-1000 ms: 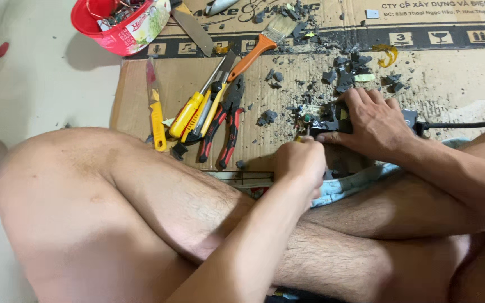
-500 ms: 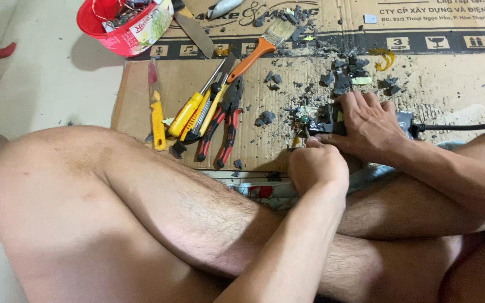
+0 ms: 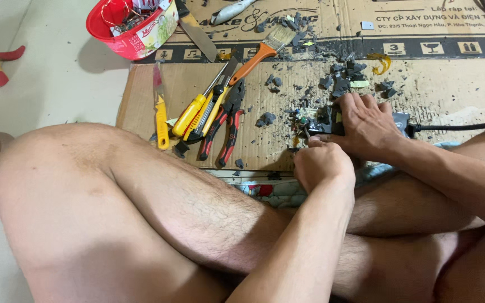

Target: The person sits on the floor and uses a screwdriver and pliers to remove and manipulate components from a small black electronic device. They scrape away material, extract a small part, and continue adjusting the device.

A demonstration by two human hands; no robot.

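From my head camera, my right hand presses flat on the black box on the cardboard, my left hand fisted around a thin tool at it; gray chips lie broken off, more casing left.

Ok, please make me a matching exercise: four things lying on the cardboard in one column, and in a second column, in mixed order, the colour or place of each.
Things:
1. paintbrush
2. pliers
3. utility knife
4. bucket

Descriptions:
A. red, at the top left corner of the cardboard
B. yellow body, leftmost of the tools
C. orange handle, bristles pointing up and right
D. red and black handles, beside the screwdrivers

Pairs: 1-C, 2-D, 3-B, 4-A
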